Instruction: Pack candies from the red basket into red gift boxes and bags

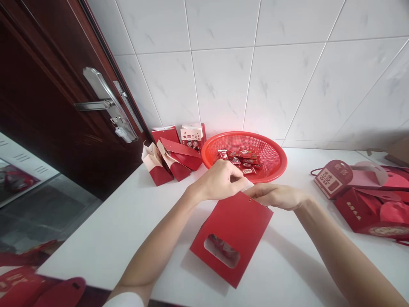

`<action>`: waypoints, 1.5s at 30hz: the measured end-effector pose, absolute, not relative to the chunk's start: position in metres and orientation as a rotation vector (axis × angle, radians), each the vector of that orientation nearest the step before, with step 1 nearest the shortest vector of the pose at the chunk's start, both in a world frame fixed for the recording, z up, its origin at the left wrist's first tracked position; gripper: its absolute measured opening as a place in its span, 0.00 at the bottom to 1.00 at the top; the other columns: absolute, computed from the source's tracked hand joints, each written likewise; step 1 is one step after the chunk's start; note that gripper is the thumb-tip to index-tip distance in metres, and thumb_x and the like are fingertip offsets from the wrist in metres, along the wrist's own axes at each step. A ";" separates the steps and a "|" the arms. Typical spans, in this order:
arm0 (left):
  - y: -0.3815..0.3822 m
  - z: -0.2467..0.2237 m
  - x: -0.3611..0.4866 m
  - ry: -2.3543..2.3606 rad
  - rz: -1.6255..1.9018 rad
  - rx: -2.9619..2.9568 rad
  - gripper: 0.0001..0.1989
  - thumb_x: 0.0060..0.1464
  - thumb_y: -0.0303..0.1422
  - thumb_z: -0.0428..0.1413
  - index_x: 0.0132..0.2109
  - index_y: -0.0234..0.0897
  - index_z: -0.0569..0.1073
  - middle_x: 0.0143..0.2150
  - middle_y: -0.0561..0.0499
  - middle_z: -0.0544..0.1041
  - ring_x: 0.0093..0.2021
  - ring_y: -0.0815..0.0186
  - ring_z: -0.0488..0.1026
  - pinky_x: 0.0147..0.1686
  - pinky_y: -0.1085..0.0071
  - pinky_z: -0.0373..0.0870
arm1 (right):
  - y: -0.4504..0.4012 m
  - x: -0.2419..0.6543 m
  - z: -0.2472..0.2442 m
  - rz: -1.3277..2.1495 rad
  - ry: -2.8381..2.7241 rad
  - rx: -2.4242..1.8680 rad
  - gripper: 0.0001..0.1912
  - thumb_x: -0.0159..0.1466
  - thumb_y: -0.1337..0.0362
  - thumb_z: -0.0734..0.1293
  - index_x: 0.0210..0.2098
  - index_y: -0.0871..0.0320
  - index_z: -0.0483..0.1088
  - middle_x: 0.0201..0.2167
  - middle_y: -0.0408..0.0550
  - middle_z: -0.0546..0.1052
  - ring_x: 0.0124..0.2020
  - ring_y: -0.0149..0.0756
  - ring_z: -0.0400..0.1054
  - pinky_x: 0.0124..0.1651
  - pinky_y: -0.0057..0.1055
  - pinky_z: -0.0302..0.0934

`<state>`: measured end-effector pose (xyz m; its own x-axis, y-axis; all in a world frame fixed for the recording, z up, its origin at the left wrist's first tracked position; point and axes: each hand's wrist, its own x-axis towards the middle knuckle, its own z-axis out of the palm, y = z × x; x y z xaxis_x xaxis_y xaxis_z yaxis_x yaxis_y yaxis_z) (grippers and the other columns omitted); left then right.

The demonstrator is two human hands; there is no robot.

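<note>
A red paper gift bag [238,226] with a rounded window stands tilted on the white table, and wrapped pieces show dimly through the window. At its top edge my left hand [220,181] is closed, fingers bent around the rim and a whitish bit showing by the fingertips. My right hand [276,196] is at the same edge from the right, its fingertips hidden behind the bag's top. Just beyond both hands sits a red plastic basket [271,164] with several red-wrapped candies [244,157] in it.
Several red and cream paper bags [174,160] stand against the tiled wall, left of the basket. Red gift boxes [364,209] are grouped at the right. The white table [134,238] ends at the left, near a dark wooden door [57,55]. More red packaging [41,290] lies lower left.
</note>
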<state>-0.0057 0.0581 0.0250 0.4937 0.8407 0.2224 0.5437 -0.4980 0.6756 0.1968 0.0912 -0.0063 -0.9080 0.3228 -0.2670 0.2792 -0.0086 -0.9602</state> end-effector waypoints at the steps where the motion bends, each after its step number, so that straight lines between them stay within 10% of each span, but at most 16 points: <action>1: 0.059 0.024 -0.005 1.138 0.731 2.222 0.21 0.53 0.28 0.51 0.19 0.39 0.48 0.18 0.58 0.49 0.21 0.74 0.46 0.22 0.69 0.43 | 0.092 0.195 -0.010 2.164 -2.194 -0.632 0.06 0.58 0.64 0.65 0.32 0.60 0.72 0.27 0.40 0.70 0.28 0.28 0.62 0.31 0.28 0.55; 35: 0.067 0.010 0.000 1.136 0.692 2.247 0.20 0.49 0.27 0.50 0.17 0.40 0.48 0.18 0.58 0.48 0.22 0.73 0.44 0.24 0.67 0.42 | 0.089 0.178 -0.030 2.133 -2.408 -0.614 0.02 0.52 0.66 0.62 0.25 0.58 0.64 0.21 0.36 0.62 0.23 0.25 0.55 0.25 0.26 0.51; 45: 0.067 0.014 -0.003 1.277 0.864 2.143 0.21 0.52 0.30 0.51 0.19 0.39 0.49 0.17 0.58 0.50 0.21 0.73 0.47 0.22 0.69 0.44 | 0.089 0.194 0.000 1.587 -2.290 -0.695 0.23 0.68 0.49 0.64 0.23 0.57 0.61 0.22 0.38 0.57 0.25 0.27 0.50 0.27 0.29 0.49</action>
<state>-0.0031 0.0672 0.0138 0.3597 0.8944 0.2658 0.5796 -0.4375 0.6876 0.1944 0.0892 -0.0005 -0.8486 0.5266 -0.0499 0.2315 0.2850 -0.9301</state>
